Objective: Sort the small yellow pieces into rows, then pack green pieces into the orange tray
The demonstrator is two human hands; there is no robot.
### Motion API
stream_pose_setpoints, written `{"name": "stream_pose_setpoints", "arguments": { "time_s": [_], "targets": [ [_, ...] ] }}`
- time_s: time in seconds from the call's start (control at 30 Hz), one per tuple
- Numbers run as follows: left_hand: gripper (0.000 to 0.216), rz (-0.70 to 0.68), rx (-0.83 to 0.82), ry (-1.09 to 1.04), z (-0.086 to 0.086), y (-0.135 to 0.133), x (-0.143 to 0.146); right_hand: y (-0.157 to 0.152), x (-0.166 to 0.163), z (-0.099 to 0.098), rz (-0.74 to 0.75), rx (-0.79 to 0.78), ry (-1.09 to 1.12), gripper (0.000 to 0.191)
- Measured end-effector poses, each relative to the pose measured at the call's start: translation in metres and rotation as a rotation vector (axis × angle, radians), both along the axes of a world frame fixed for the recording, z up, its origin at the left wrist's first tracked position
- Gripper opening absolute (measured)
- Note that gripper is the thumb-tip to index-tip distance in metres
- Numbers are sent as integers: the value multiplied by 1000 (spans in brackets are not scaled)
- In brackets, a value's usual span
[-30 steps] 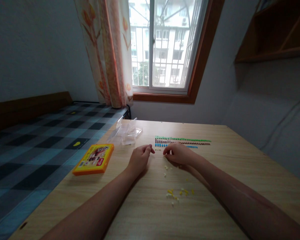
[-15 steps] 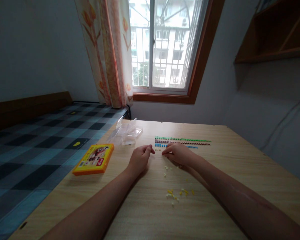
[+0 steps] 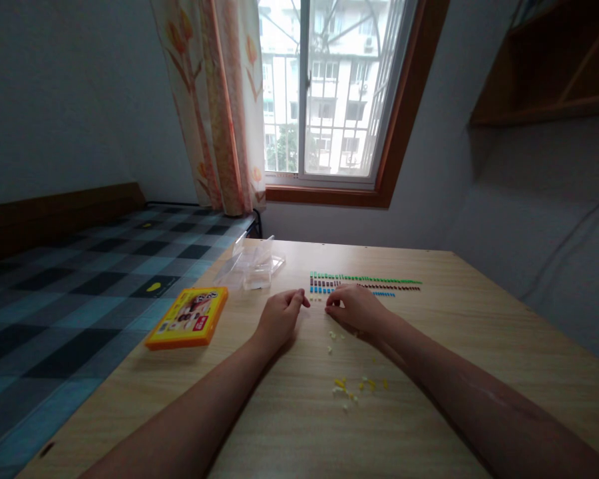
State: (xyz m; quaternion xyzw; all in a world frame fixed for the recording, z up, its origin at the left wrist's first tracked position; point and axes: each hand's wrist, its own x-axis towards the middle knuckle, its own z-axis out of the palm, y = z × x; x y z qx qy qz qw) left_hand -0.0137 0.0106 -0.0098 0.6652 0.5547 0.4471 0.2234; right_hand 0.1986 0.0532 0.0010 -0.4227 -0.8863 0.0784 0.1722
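Note:
My left hand [image 3: 281, 315] rests on the table with its fingers curled in, just left of a short row of cream pieces [image 3: 315, 299]. Any item inside it is hidden. My right hand [image 3: 358, 307] is low over the table, thumb and forefinger pinched together right of those cream pieces. What the pinch holds is too small to make out. Beyond the hands, tiny building bricks lie in long rows: green [image 3: 364, 278], brown [image 3: 394, 287] and blue [image 3: 319, 290]. My right hand covers part of the brown and blue rows.
Loose cream pieces [image 3: 330, 349] and yellow pieces [image 3: 339, 384] lie scattered nearer to me. A yellow-orange box [image 3: 190, 319] is on the left of the wooden table [image 3: 279, 426], with clear plastic cases [image 3: 257, 271] behind it. A checked bed [image 3: 104, 279] adjoins the left side.
My right hand has shifted very slightly right, and its fingers are more bent, with the fingertips drawn in. The left hand stays where it was.

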Motion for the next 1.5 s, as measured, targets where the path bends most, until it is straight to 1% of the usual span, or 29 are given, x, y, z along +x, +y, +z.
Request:
{"name": "stream_pose_setpoints", "arguments": {
  "time_s": [0.13,0.23,0.37,0.6,0.73,0.9,1.1,1.5],
  "targets": [
    [51,-7,-6,2,0,0,0,2,1,-1,24,-9,-16,17],
    [51,-2,-2,-5,0,0,0,4,3,-4,24,3,14,20],
    [49,4,5,-11,1,-1,1,6,4,-5,-37,15,70,22],
    [49,9,-4,-2,1,-1,1,4,4,0,-74,-38,27,16],
    [50,8,-5,-4,0,-1,1,3,-2,-3,-89,-47,17,18],
    [50,17,-12,5,2,-1,2,9,-10,-8,-130,-42,28,23],
    [50,13,-23,12,4,-1,3,14,-15,-9,-181,-37,27,24],
    [50,12,-5,28,-1,0,1,16,-13,-13,-172,-50,56,21]
  ]
}}
